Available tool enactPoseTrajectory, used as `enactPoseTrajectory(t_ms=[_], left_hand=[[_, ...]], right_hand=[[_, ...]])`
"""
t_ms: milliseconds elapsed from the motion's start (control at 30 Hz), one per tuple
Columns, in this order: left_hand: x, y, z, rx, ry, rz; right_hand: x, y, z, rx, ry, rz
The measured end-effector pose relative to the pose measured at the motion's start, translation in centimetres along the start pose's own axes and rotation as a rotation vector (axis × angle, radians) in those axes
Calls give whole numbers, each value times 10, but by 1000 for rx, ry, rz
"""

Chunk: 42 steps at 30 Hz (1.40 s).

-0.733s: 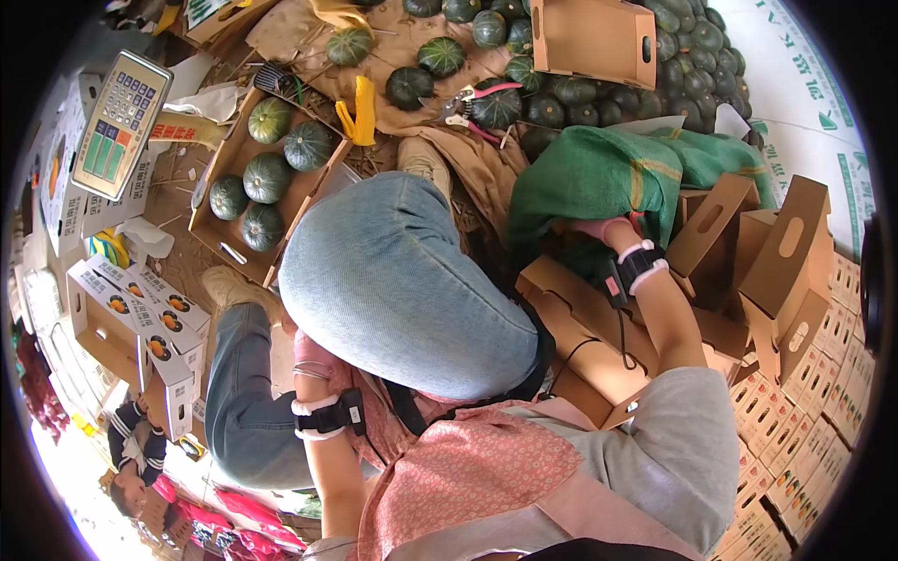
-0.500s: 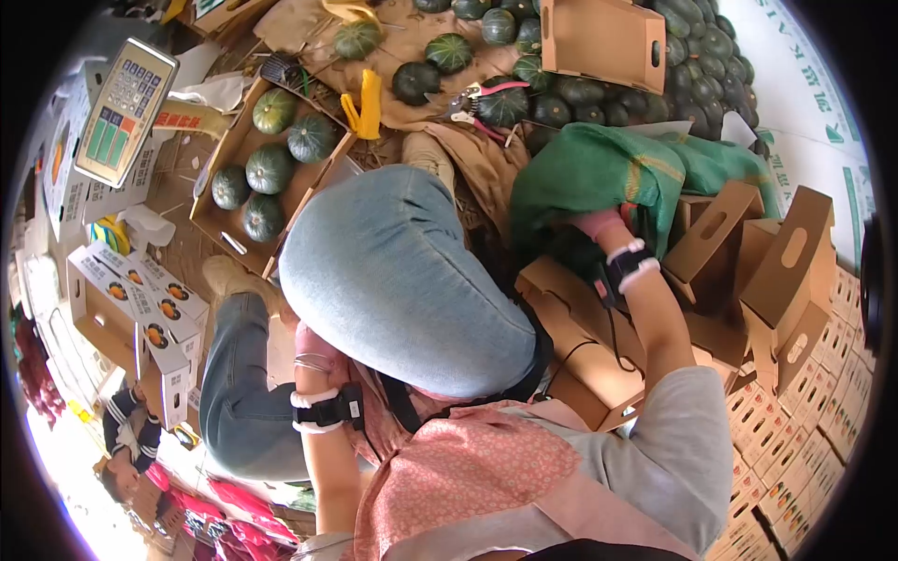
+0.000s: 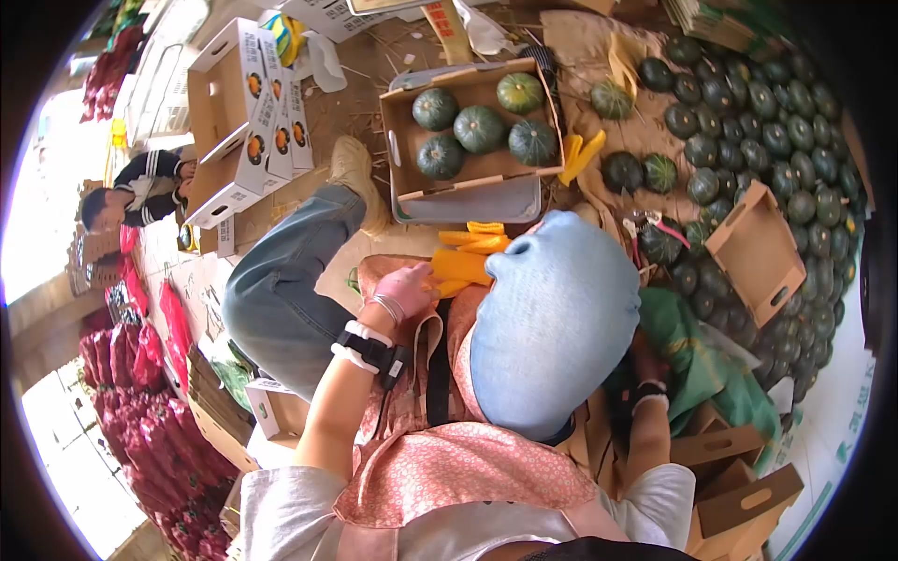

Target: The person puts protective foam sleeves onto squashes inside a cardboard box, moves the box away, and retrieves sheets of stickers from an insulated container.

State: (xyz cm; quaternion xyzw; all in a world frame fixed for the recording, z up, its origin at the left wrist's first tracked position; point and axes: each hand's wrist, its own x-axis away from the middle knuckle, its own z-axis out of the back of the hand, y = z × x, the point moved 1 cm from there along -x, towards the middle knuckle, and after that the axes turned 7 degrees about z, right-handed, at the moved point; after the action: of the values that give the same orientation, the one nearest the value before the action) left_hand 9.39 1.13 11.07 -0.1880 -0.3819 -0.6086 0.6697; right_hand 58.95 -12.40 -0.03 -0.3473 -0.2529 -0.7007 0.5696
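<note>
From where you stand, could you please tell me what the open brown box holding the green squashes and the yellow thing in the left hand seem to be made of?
The open brown box looks like matte corrugated cardboard: plain tan walls, folded flaps. The yellow thing that the left hand grips looks like soft rubbery or fabric glove material, floppy and dull; I cannot tell which.

Left hand (image 3: 404,292) raised and curled, right hand hidden behind knee

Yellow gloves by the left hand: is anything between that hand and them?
Nothing visible. The left hand already touches the yellow gloves on the lap beside the raised knee. The right hand is mostly hidden behind that knee, by the green sack.
</note>
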Motion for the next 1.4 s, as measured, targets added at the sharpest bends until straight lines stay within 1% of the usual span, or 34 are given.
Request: enactPoseTrajectory(t_ms=[67,167,267,333,400,500,567,600,667,700,767,833,900,933,967,1000,1033,1067,1100,1133,1167,1233,1267,1333,1367,1400], left_hand=[[0,6,-2,17,-2,3],[-4,16,6,37,-61,-14],[-30,17,8,178,123,-84],[-49,28,27,246,274,-140],[-68,45,52,284,471,-222],[-95,71,76,84,631,-141],[-105,81,88,7,560,-27],[-112,82,92,-7,502,0],[-121,78,93,-30,533,-4],[-126,73,91,-42,550,-2],[-132,58,84,31,605,-85],[-135,52,84,-30,615,-147],[-133,44,87,-42,602,-167],[-131,41,88,-94,606,-138],[-130,38,88,-147,611,-108],[-127,37,87,-164,638,-72],[-123,38,83,-200,688,-78],[-122,43,76,-136,774,-179],[-120,50,70,-71,861,-280],[-126,57,59,3,862,-421],[-108,68,64,-27,706,-474],[-123,79,46,-10,466,-347],[-127,76,36,17,525,-327],[-140,58,26,90,550,-353],[-145,51,26,123,561,-371],[-146,48,26,88,552,-378]], right_hand=[[9,3,-9,34,21,-22],[14,5,-4,30,-32,-96],[17,3,7,47,-53,-147],[10,51,-42,237,383,66],[22,41,-31,201,415,72],[56,22,-3,158,463,58],[81,6,28,137,499,51],[94,-8,53,156,431,-18],[119,-34,102,190,289,-143],[120,-27,103,145,305,-196],[124,6,89,48,331,-296],[131,12,77,344,423,-343],[160,-30,120,159,105,-516],[164,-39,128,257,-4,-483],[156,13,93,739,-339,-183],[174,-26,106,491,-179,-224],[177,-38,100,380,-104,-124],[180,-51,94,272,-42,-19],[172,-35,64,287,-64,231],[194,-116,112,449,-423,75],[212,-145,135,399,-530,115],[235,-173,167,306,-722,204],[250,-152,183,-81,-377,672],[275,-150,226,-651,-97,847],[278,-179,248,-878,-45,710],[282,-208,269,-1113,31,584]])
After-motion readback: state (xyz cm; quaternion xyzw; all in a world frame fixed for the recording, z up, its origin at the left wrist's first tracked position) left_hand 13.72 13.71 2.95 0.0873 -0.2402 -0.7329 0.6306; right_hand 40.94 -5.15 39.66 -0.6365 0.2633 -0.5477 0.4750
